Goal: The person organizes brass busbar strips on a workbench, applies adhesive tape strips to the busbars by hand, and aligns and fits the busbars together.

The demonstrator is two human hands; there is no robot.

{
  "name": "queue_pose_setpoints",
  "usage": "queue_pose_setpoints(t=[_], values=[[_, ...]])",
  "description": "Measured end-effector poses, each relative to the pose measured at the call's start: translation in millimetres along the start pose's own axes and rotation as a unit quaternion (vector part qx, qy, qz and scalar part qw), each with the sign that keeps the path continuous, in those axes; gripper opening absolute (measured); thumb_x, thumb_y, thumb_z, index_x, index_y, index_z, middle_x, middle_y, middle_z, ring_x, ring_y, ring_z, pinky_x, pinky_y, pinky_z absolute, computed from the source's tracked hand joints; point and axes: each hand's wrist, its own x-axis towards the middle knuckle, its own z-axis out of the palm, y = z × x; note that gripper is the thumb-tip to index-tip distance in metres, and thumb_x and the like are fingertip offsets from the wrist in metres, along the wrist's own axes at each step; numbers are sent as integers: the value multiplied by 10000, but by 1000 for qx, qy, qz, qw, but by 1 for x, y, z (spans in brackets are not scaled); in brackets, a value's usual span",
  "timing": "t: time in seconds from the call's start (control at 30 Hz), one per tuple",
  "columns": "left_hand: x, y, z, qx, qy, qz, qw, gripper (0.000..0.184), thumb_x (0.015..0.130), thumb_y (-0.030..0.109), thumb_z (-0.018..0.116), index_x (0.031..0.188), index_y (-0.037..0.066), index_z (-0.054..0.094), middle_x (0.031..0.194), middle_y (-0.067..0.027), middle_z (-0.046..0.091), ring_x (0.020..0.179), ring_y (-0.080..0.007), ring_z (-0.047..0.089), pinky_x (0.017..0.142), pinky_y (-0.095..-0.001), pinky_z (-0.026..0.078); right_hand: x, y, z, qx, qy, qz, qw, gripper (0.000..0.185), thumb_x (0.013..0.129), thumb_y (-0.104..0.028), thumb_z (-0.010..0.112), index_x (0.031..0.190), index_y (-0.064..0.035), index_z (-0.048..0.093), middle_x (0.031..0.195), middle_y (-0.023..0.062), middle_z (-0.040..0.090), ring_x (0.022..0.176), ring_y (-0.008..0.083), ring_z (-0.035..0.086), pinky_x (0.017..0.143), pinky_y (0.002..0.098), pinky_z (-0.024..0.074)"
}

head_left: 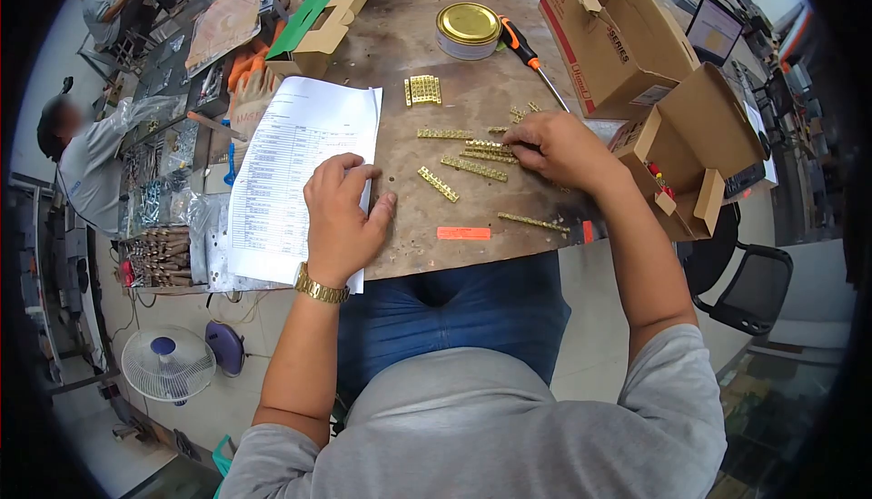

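Observation:
My left hand [345,217], a gold watch [321,286] at its wrist, rests over the right edge of a printed sheet [282,172]; its fingers are slightly bent, the thumb apart, and nothing shows in it. My right hand [565,149] has its fingers closed at the right end of a brass terminal bar [488,147]; the fingertips partly hide the contact. Close by lie more brass bars: one long bar [474,168], a shorter slanted bar [438,184] and a thin bar [533,222] near the table's front edge. A neat row of bars [423,90] sits farther back.
A round tin [469,30] and an orange-black screwdriver [520,43] stand and lie at the back. Cardboard boxes [604,45] [690,136] flank the right side. Orange labels [463,233] mark the wooden table [409,254]. Another person [91,163] sits at left, beyond tool bins [159,256].

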Motion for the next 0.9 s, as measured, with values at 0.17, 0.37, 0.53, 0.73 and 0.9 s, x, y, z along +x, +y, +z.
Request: queue_pose_setpoints(t=[0.17,0.37,0.53,0.73,0.9], values=[[0,0,0,-4,2,0,1000,374,867,207,855,1195,49,769,1308,-155,659,1277,-367,598,1111,-506,415,2,0,1,-12,3,-6,1000,260,982,-202,762,1170,-39,837,1087,180,801,1045,403,750,957,506,599],[0,1,-1,-4,-5,-6,1000,373,871,211,854,1196,46,775,1312,-160,660,1278,-369,598,1113,-503,413,2,-5,0,-18,5,-6,1000,258,981,-223,778,1158,-44,838,1081,168,800,1041,394,754,955,499,604],[1,1,-1,-6,-4,-6,1000,369,877,213,853,1195,42,775,1310,-159,659,1280,-366,598,1112,-503,413,5,-3,3,-48,1,-22,999,258,985,-220,793,1164,-37,828,1044,167,778,1005,393,744,917,504,596],[1,1,0,-6,0,-5,1000,366,876,214,854,1192,43,777,1303,-158,661,1279,-366,599,1109,-503,415,10,3,5,-59,-5,-52,997,258,959,-219,815,1138,-32,820,988,173,750,961,400,733,878,508,590],[1,0,-1,-5,4,-2,1000,370,875,221,854,1191,45,777,1298,-157,662,1277,-366,599,1105,-505,416,13,-3,-9,-30,1,-31,999,224,947,-213,804,1079,-32,803,991,168,750,960,391,738,880,502,590]])
